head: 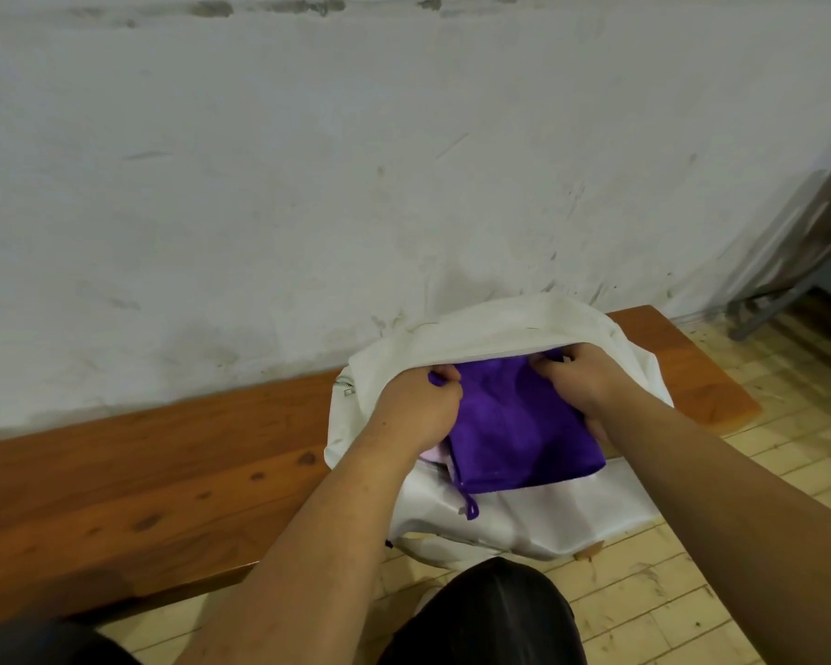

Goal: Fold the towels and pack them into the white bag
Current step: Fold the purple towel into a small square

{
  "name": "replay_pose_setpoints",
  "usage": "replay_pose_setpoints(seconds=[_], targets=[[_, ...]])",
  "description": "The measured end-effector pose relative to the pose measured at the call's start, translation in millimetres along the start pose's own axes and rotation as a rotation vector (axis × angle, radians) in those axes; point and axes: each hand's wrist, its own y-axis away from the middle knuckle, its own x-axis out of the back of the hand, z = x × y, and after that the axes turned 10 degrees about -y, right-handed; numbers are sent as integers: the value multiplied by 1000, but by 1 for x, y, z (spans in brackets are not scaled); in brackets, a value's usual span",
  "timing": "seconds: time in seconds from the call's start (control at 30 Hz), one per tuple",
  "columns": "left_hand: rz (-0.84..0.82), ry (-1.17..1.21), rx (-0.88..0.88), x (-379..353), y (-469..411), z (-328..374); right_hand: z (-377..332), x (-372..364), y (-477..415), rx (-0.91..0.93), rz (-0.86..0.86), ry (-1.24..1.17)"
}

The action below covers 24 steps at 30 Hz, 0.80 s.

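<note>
A white bag (490, 328) lies open on a wooden bench, its mouth facing me. A folded purple towel (519, 429) sits half inside the mouth, its near edge and a loop tag hanging out. My left hand (421, 410) grips the towel's left far corner with curled fingers. My right hand (576, 376) grips its right far corner just under the bag's upper flap. A pale pink cloth (435, 455) peeks out beneath the purple towel at the left. The bag's inside beyond the towel is hidden.
The wooden bench (164, 477) runs along a scuffed white wall (308, 184) and ends just right of the bag. My knees in dark trousers (490, 611) are below. Tiled floor (739, 592) lies to the right, with a metal frame (787, 300) at the far right.
</note>
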Motion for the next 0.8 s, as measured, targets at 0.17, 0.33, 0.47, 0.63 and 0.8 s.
replay_pose_setpoints(seconds=[0.17,0.33,0.47,0.63,0.8], targets=[[28,71,-47,0,-1,6,-3,-1,-2,63,18,65],[174,107,-71,1,-9,19,-10,-11,-7,128,91,46],[31,-86,47,-1,-28,13,-10,-16,-5,184,31,282],[9,-157,36,0,-28,5,-4,-18,-5,133,72,497],[101,-229,-18,0,-24,14,-6,-16,2,192,151,677]])
